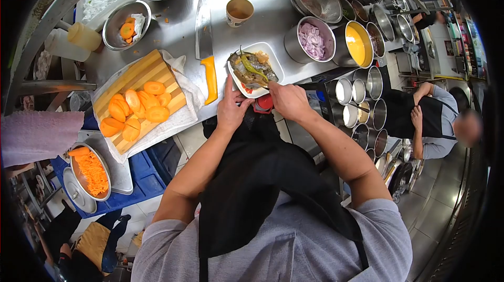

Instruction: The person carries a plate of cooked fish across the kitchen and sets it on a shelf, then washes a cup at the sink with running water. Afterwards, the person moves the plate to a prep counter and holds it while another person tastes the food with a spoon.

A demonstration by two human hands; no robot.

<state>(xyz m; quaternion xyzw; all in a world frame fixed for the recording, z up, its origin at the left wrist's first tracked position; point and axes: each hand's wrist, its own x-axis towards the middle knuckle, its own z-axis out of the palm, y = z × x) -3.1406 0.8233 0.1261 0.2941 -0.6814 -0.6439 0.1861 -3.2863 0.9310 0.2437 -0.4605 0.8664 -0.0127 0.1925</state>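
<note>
A white square dish [280, 62] holds dark, leafy-looking food, a long green chili pepper [253, 67] and some red pieces. My left hand [232, 108] grips the near left side of the dish, with a finger along its rim. My right hand [289, 101] is closed at the near right corner; its fingers hide whatever they pinch. Between my hands, below the dish, a red object [264, 102] shows. Left of the dish lies a large knife [209, 75] with a yellow handle. Beyond the dish stands a paper cup [240, 11].
A cutting board [167, 78] with carrot slices [139, 106] lies on a white cloth at left. Pots of sliced onion [312, 40] and yellow liquid [359, 45] stand at right. Grated carrot [93, 173] fills a bowl lower left. A co-worker [420, 114] stands at right.
</note>
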